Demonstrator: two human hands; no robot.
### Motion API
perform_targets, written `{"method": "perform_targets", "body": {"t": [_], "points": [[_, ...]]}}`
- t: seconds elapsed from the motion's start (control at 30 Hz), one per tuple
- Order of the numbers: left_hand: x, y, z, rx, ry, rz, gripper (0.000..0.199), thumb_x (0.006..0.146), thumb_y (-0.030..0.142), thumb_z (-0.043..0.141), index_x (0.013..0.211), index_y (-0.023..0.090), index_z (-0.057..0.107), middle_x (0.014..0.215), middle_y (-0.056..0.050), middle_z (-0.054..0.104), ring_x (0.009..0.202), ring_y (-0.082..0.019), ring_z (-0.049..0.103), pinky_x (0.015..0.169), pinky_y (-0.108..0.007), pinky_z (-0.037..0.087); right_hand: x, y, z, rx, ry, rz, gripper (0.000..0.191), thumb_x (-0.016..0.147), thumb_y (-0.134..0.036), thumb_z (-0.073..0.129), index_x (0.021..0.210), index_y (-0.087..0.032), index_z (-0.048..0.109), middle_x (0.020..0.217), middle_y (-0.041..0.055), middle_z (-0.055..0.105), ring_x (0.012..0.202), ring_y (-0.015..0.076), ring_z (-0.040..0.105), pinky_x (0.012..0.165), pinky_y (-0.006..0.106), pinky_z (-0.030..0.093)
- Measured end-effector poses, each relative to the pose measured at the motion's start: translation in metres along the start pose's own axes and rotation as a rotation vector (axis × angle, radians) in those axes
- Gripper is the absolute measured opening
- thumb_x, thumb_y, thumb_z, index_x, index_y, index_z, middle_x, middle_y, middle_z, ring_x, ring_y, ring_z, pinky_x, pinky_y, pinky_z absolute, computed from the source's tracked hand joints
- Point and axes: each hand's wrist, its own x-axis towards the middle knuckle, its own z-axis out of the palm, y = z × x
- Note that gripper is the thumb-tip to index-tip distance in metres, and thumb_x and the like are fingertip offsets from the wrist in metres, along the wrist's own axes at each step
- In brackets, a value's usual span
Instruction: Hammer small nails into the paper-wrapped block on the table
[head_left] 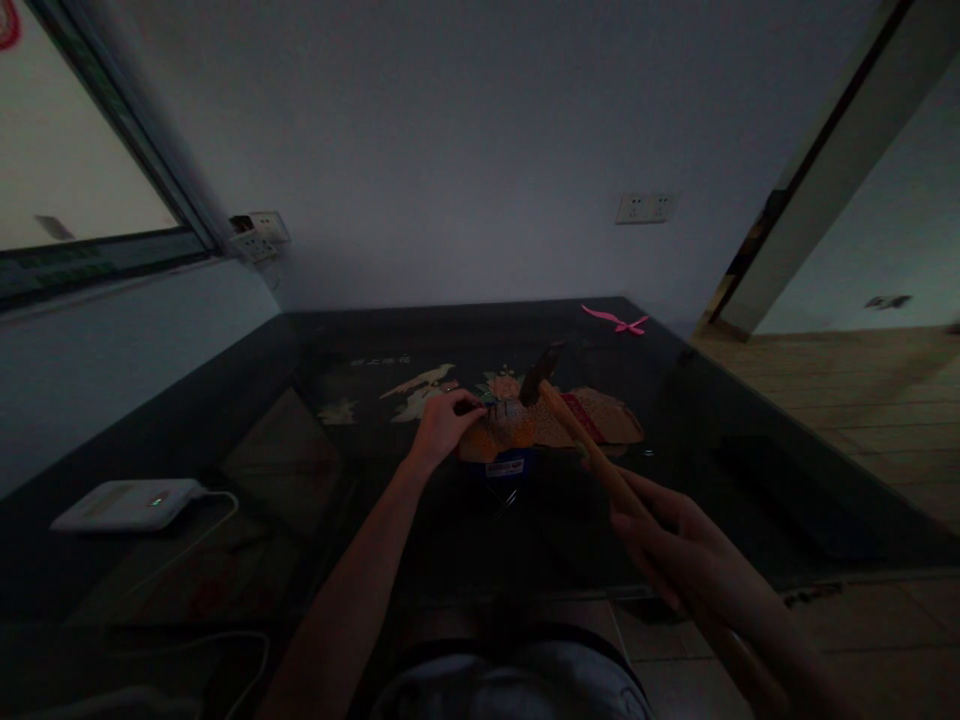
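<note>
Wooden-handled, dark-headed, the hammer (pixel 581 434) is slanting above the middle of the table (pixel 570 545), its head pointing toward the far edge. Right hand (pixel 679 535) now: it's hanging over the near edge, right of centre, its fingers wrapping firmly round the lower handle. And over on the other side, the left hand (pixel 444 425) is reaching in from the near edge, fingers bunching beside some slim dark pieces (pixel 498 409) on an orange, speckled piece (pixel 510 433); whether they're pinching one, I can't tell. Below that piece, nearer the front edge, a blue object (pixel 517 463) is showing. Just to the right, patterned cardboard (pixel 619 420) is lying flat, partly passing behind the handle. Out by the left edge, a white power bank (pixel 127 505) is trailing its cable (pixel 202 537), while pink ribbon (pixel 619 323) is brightening the far right corner.
</note>
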Motion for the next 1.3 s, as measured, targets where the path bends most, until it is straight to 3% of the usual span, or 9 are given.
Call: {"method": "perform_targets", "body": {"t": [0.63, 1.03, 1.3], "points": [[-0.001, -0.001, 0.000, 0.053, -0.015, 0.037, 0.003, 0.074, 0.020, 0.065, 0.075, 0.017, 0.066, 0.075, -0.001, 0.069, 0.072, -0.016, 0.064, 0.068, -0.028, 0.049, 0.001, 0.002, 0.001, -0.006, 0.021, 0.011, 0.073, 0.077, -0.040, 0.059, 0.140, -0.013, 0.036, 0.045, -0.0096, 0.039, 0.032, 0.0048, 0.031, 0.030, 0.015, 0.025], [0.000, 0.001, 0.001, -0.072, -0.010, -0.055, 0.005, 0.073, 0.019, 0.066, 0.078, 0.016, 0.066, 0.078, -0.004, 0.070, 0.073, -0.017, 0.066, 0.070, -0.029, 0.052, 0.022, -0.024, 0.026, -0.007, -0.091, -0.078, 0.059, 0.077, -0.034, 0.060, 0.132, -0.017, 0.047, 0.056, -0.0084, 0.044, 0.032, 0.0022, 0.035, 0.030, 0.014, 0.031], [0.000, 0.001, -0.003, -0.110, 0.016, 0.080, 0.020, 0.074, 0.021, 0.065, 0.093, 0.016, 0.063, 0.088, -0.005, 0.068, 0.079, -0.015, 0.065, 0.073, -0.028, 0.053, 0.016, -0.016, 0.017, 0.029, -0.035, -0.074, 0.061, 0.076, -0.036, 0.062, 0.131, -0.015, 0.047, 0.058, -0.0079, 0.043, 0.032, 0.0015, 0.034, 0.029, 0.013, 0.028]]}}
